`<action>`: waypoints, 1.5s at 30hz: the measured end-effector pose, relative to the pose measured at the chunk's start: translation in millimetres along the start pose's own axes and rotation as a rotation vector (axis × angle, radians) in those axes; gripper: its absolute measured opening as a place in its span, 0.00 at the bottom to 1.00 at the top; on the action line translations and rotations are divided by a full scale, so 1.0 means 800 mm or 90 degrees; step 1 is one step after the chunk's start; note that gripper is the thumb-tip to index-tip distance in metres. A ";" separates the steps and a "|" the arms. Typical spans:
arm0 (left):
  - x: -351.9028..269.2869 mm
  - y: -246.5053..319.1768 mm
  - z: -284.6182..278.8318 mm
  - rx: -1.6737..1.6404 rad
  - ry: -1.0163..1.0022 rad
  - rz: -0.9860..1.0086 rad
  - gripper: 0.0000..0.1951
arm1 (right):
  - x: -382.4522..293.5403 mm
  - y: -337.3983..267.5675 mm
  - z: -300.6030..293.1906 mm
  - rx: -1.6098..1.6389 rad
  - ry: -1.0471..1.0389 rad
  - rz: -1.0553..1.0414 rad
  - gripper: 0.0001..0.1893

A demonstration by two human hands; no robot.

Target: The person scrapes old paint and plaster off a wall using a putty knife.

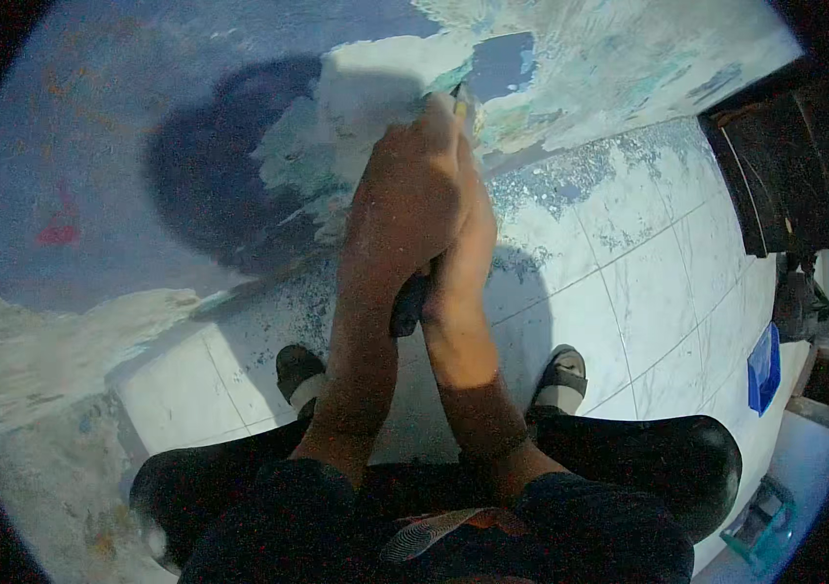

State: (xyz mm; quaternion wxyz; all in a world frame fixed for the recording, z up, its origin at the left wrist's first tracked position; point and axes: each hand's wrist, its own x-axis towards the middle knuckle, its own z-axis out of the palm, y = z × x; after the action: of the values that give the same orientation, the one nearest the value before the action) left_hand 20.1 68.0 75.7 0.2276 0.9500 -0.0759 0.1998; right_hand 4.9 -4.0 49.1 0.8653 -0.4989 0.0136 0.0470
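Before me is a wall [115, 124] with blue-grey paint, broken by pale bare patches and turquoise traces of older layers. My left hand [403, 182] and my right hand [474, 212] are pressed together, closed around a slim hand tool [460, 109] with a yellow part and a dark tip. Its tip meets the wall by a leftover square of blue paint [502, 66]. What kind of tool it is, I cannot tell, since the fingers hide most of it. A dark object [408, 306] shows between my wrists; it may be the tool's lower end.
Paint flakes [575, 175] lie scattered on the white tiled floor [662, 292] along the wall's foot. Dark furniture [779, 160] stands at the right. A blue plastic container [763, 369] and a teal plastic item [761, 518] are at the lower right. My sandalled feet [560, 376] rest below my hands.
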 end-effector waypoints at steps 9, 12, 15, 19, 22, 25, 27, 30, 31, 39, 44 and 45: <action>-0.002 -0.010 0.008 0.022 0.062 0.053 0.14 | 0.005 0.011 -0.004 0.011 0.001 0.008 0.21; 0.001 -0.004 0.002 0.031 0.041 0.062 0.13 | 0.005 0.006 0.001 0.017 0.011 -0.010 0.17; 0.003 0.001 0.002 -0.049 0.005 -0.017 0.13 | 0.005 0.012 -0.007 -0.200 0.030 -0.125 0.16; 0.003 0.005 0.008 -0.025 0.094 0.000 0.12 | 0.005 0.005 -0.005 -0.143 0.004 -0.065 0.19; 0.005 0.016 -0.010 -0.056 0.064 -0.040 0.14 | 0.005 -0.004 0.003 -0.001 0.039 0.020 0.19; 0.001 0.007 -0.002 -0.066 -0.002 -0.065 0.16 | 0.004 -0.018 0.011 -0.009 0.044 0.043 0.20; 0.001 0.007 0.002 -0.017 0.026 -0.019 0.17 | 0.006 -0.018 0.005 -0.076 0.047 0.044 0.20; 0.007 0.016 -0.001 -0.172 -0.040 -0.172 0.16 | 0.011 -0.012 -0.010 -0.400 -0.024 -0.128 0.20; 0.007 0.014 0.000 -0.143 -0.030 -0.163 0.15 | 0.012 -0.016 -0.006 -0.394 -0.025 -0.079 0.20; 0.004 0.005 0.007 -0.026 0.074 -0.020 0.12 | 0.012 -0.023 0.004 -0.334 -0.016 -0.038 0.20; -0.001 -0.003 0.009 -0.059 0.045 -0.057 0.16 | 0.006 -0.020 0.010 -0.108 0.015 0.026 0.19; 0.001 -0.001 0.010 -0.063 0.046 -0.057 0.16 | 0.007 -0.014 0.006 -0.112 0.017 0.025 0.19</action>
State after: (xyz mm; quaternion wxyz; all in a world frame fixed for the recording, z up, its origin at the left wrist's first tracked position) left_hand 23.9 65.1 68.8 0.2855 0.9322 -0.0352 0.2196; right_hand 11.6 -5.3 60.9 0.8170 -0.5729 0.0307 0.0582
